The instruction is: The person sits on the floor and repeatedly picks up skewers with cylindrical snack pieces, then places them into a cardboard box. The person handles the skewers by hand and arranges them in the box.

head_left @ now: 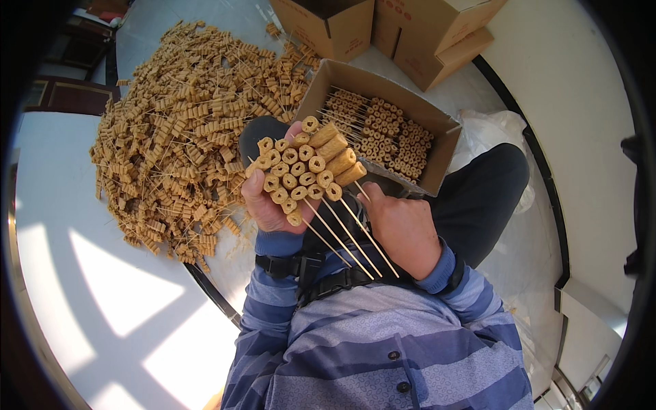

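Observation:
My left hand (263,203) is closed round a bunch of skewers (290,169) threaded with short, hollow, golden-brown rolls. Most rolls show their round open ends, while a few on the right side lie lengthwise. Several bare wooden stick ends (352,239) point down toward my lap. My right hand (404,229) is at the right of the bunch, its thumb and forefinger pinched at a thin stick of one skewer (350,173). Its other fingers are curled under and partly hidden. Beyond the hands stands an open cardboard box (417,106) with rows of the same skewers inside.
A large heap of loose skewers (181,137) covers the floor at the left. More cardboard boxes (328,31) stand at the back. Clear plastic sheeting (502,130) lies beside my right knee (495,181), near the pale wall (581,102). Sunlight patches fall at the lower left.

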`<state>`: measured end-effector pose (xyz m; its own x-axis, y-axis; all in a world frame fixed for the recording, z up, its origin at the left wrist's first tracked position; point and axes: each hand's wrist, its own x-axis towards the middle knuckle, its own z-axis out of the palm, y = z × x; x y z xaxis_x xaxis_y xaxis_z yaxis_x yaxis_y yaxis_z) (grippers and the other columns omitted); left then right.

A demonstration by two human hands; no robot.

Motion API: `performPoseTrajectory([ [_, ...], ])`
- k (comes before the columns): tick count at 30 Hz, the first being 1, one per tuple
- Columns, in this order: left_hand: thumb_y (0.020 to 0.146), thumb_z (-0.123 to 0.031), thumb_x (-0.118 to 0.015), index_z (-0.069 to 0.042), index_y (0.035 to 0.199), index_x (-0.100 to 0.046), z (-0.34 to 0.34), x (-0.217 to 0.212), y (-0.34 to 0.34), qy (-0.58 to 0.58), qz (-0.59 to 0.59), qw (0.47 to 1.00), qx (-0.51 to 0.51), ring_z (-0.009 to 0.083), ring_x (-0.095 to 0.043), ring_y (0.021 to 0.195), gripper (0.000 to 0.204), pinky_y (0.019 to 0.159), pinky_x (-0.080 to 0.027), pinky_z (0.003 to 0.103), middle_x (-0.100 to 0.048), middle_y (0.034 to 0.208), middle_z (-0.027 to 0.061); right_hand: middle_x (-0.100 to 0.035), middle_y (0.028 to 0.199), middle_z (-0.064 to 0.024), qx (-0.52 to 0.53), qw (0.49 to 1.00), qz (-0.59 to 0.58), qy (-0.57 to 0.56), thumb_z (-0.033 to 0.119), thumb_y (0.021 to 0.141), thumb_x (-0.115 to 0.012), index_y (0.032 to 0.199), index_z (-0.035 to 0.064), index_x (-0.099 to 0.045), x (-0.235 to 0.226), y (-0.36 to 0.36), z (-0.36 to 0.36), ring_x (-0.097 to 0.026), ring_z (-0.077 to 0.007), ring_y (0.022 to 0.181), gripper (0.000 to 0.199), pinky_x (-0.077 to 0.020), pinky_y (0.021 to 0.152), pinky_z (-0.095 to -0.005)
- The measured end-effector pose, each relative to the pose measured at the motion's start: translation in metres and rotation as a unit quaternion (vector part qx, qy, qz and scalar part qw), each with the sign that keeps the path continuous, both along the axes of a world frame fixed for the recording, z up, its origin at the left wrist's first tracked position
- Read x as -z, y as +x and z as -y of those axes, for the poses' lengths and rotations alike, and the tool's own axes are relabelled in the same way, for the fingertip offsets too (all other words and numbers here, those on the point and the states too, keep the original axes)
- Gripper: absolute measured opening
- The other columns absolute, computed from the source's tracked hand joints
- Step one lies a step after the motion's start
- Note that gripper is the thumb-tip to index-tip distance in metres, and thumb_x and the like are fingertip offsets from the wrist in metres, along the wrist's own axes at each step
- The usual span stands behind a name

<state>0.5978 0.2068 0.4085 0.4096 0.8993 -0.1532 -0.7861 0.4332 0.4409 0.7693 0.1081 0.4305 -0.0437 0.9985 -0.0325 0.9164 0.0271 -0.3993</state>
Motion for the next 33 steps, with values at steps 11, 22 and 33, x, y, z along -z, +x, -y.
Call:
performPoseTrajectory([
  [11, 0.073, -0.043, -0.072, 0.003, 0.155, -0.02, -0.01, 0.002, -0.012, 0.078, 0.142, 0.985, 0.054, 0.0392, -0.052, 0.128, 0.107, 0.107, -0.048, 0.051, -0.049, 0.141, 0.0249, -0.063, 0.062, -0.0138, -0.006, 0.995, -0.037, -0.089, 0.033, 0.105, -0.049, 0.111, 0.0088, -0.057, -0.006, -0.002, 0.0, -0.064, -0.0317, 0.055, 0.026, -0.0482, 0.049, -0.0426],
  [22, 0.07, -0.045, -0.074, 0.003, 0.153, -0.027, -0.001, -0.015, -0.006, 0.033, -0.017, 0.999, 0.017, 0.0414, -0.051, 0.13, 0.106, 0.109, -0.045, 0.054, -0.045, 0.144, 0.0263, -0.063, 0.069, -0.0186, -0.084, 0.974, -0.181, -0.109, 0.032, 0.107, -0.045, 0.114, 0.0067, -0.055, -0.001, 0.004, -0.003, -0.065, -0.0373, 0.063, 0.029, -0.0496, 0.057, -0.0478],
  [33, 0.069, -0.058, -0.075, 0.0, 0.153, -0.026, -0.004, -0.005, -0.007, 0.054, 0.028, 0.995, 0.082, 0.0437, -0.05, 0.129, 0.113, 0.105, -0.049, 0.051, -0.043, 0.144, 0.0275, -0.062, 0.08, -0.0225, -0.143, 0.916, -0.3, -0.225, 0.037, 0.107, -0.043, 0.112, 0.0078, -0.05, 0.007, 0.008, -0.008, -0.064, -0.0422, 0.073, 0.031, -0.0492, 0.064, -0.0488],
])
